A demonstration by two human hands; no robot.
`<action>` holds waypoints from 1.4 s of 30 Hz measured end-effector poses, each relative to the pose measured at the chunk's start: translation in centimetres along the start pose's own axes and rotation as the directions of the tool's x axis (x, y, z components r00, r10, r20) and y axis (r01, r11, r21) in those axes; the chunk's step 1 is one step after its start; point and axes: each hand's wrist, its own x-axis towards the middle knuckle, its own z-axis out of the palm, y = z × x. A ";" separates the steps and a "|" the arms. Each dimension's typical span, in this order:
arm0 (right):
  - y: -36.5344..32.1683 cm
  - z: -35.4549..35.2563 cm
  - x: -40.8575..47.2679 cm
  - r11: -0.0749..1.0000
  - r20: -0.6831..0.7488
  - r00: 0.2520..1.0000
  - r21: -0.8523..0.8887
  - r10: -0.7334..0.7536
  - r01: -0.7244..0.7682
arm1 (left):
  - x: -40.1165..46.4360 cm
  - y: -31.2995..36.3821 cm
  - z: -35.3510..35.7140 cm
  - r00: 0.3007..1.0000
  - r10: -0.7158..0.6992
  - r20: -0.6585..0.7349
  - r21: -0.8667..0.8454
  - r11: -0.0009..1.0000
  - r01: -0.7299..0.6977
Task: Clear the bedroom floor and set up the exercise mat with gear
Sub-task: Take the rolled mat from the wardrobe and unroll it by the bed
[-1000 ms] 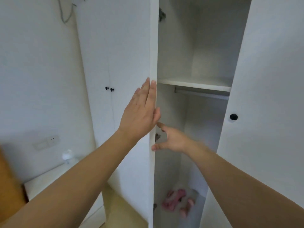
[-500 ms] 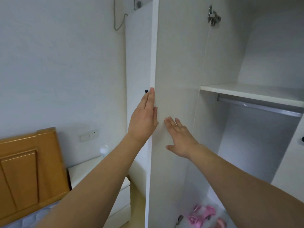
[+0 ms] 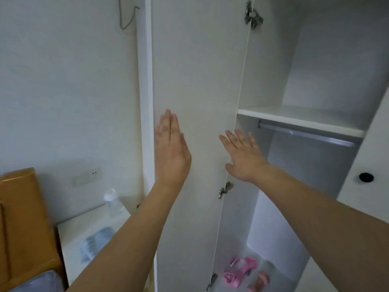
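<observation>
2 flat hands are on the wardrobe door [image 3: 195, 81]: your left hand [image 3: 171, 152] lies near its free edge with fingers straight and together, your right hand [image 3: 244, 157] sits by the hinge side with fingers spread, and neither grips anything. You look to be at the step of fetching gear, with the door swung wide. The gear itself, pink dumbbells [image 3: 240, 270] of smooth, moulded plastic look, lies on the wardrobe floor low at the right; no mat is in view. Your next move probably calls for letting go of the door, bending low and reaching in under the metal hanging rail [image 3: 305, 133]. Door and shelf [image 3: 294, 116] are smooth matt white board with steel hinges
</observation>
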 end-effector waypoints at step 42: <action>18.3 -6.4 -12.4 0.399 -0.396 0.298 0.202 0.869 -0.895 | -8.1 24.6 21.1 0.480 0.587 0.651 -0.757 0.550 0.354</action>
